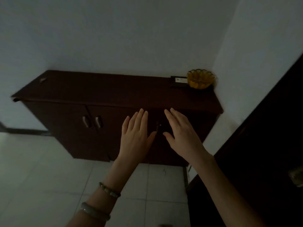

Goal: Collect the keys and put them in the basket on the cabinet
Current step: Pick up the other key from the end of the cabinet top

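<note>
A dark wooden cabinet point(114, 102) is seen across the middle of the frame, set against a pale wall point(114, 30) above a white tiled floor point(41, 161). Both hands are held out flat before its doors at centre: the left hand point(136, 136) and right hand point(182, 135) are spread with fingers apart, nothing gripped. A yellow basket point(201, 78) is placed on the cabinet top at upper right, beside a small dark box point(179, 81). Two bracelets point(101, 200) are worn on the left wrist. No keys can be made out.
</note>
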`<state>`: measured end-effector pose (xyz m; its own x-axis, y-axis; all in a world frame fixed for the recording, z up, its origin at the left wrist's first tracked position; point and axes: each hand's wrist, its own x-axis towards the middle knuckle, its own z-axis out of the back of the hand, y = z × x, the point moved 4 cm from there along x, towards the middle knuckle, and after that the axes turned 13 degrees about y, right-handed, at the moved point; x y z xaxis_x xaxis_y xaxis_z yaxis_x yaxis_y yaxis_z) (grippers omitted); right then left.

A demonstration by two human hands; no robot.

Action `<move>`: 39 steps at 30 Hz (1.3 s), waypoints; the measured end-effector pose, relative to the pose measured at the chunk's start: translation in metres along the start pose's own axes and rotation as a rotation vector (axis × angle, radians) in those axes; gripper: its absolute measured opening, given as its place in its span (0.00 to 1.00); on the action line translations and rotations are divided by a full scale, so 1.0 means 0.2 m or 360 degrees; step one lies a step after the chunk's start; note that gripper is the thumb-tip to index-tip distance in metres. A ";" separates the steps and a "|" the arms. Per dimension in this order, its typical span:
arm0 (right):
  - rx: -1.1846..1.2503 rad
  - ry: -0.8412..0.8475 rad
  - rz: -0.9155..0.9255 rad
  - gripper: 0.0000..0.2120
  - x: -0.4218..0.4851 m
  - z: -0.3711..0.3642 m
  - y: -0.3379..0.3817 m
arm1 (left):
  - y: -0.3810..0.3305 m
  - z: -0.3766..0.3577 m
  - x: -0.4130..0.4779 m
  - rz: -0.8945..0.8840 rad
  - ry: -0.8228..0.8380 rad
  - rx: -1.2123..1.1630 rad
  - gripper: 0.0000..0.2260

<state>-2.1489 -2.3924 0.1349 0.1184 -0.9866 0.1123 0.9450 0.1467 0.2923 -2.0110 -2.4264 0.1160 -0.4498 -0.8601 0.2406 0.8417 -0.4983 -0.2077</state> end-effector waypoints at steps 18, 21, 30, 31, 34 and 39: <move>0.0244 0.0320 0.0798 0.33 0.07 -0.50 1.56 | 1.16 0.48 -1.16 0.0785 -0.0002 0.0240 0.31; 0.0215 0.0341 0.0859 0.33 0.10 -0.58 1.70 | 1.31 0.49 -1.24 0.0858 0.0013 0.0282 0.31; 0.0223 0.0460 0.1004 0.34 0.48 -0.81 2.06 | 1.78 0.52 -1.19 0.1032 -0.0070 0.0269 0.31; 0.0221 0.0466 0.1021 0.34 0.55 -0.83 2.11 | 1.86 0.53 -1.16 0.1045 -0.0074 0.0284 0.31; 0.0221 0.0493 0.1060 0.35 0.77 -0.93 2.23 | 2.12 0.55 -1.08 0.1089 -0.0064 0.0307 0.32; 0.0201 0.0517 0.1062 0.35 1.20 -1.03 2.43 | 2.54 0.60 -0.86 0.1083 0.0004 0.0319 0.32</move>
<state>-1.5988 -2.5719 0.1083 0.7562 -0.6539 0.0234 0.6013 0.7086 0.3693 -1.4699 -2.5186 0.0827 0.1950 -0.9737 0.1175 0.9748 0.1793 -0.1326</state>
